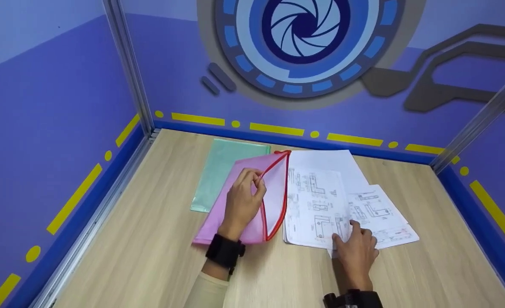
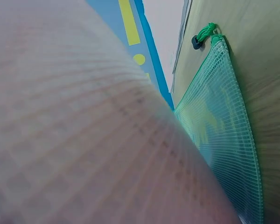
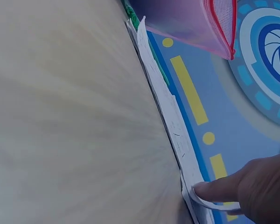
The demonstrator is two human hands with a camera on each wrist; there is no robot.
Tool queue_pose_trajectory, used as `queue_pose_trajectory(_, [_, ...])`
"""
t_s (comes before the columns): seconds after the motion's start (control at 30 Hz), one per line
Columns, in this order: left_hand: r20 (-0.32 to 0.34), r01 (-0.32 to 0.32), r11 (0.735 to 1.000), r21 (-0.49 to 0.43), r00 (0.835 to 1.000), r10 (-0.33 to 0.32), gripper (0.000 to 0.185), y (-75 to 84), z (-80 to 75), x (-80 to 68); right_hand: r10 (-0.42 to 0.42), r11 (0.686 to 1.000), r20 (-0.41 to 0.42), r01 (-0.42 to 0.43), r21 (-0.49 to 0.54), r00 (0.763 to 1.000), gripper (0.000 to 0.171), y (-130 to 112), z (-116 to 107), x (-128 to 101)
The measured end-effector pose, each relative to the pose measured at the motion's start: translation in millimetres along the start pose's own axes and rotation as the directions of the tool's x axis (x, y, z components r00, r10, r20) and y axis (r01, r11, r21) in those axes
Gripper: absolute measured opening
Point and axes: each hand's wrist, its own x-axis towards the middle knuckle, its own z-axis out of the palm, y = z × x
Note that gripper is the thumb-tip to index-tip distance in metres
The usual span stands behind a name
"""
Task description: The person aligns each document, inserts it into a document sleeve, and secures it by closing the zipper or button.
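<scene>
My left hand point(image 1: 246, 199) pinches the edge of a pink mesh zip pouch point(image 1: 255, 227), whose red-zippered mouth gapes toward the papers. In the left wrist view the pouch's pale mesh point(image 2: 84, 140) fills much of the picture. My right hand point(image 1: 357, 252) is at the near edge of a stack of printed drawing sheets point(image 1: 314, 205); its thumb and fingers pinch a sheet there. The right wrist view shows the thumb point(image 3: 224, 186) on the curled edge of the paper point(image 3: 175, 133), with the pink pouch point(image 3: 186, 21) raised beyond.
A green mesh pouch point(image 1: 220, 171) lies partly under the pink one; its green cord and dark tab point(image 2: 197, 43) show in the left wrist view. Another drawing sheet point(image 1: 389, 214) fans out rightward, and a blank sheet point(image 1: 320, 160) lies behind. Purple walls enclose the wooden table point(image 1: 141, 205).
</scene>
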Motion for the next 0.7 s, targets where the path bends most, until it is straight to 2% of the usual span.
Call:
queue_pose_trajectory(0.13, [0.009, 0.003, 1.000, 0.003, 1.000, -0.003, 0.012, -1.4, 0.7, -1.0, 0.010, 1.000, 0.003, -0.010, 0.007, 1.000, 0.077, -1.5, -0.7, -1.0])
queue_pose_trajectory(0.37, [0.025, 0.013, 1.000, 0.005, 1.000, -0.013, 0.014, -2.7, 2.2, -1.7, 0.022, 0.996, 0.017, -0.023, 0.086, 1.000, 0.084, -2.0, -2.6, -1.0])
queue_pose_trajectory(0.57, [0.019, -0.001, 1.000, 0.003, 1.000, 0.001, 0.014, -1.7, 4.3, -1.7, -0.007, 0.993, 0.080, -0.002, 0.119, 0.997, 0.068, 0.1, -4.4, 2.3])
queue_pose_trajectory(0.7, [0.025, -0.006, 1.000, 0.001, 1.000, 0.006, 0.014, -1.0, 6.6, -1.3, -0.030, 0.977, 0.096, 0.009, 0.215, 0.995, 0.057, 1.8, -3.5, 4.4])
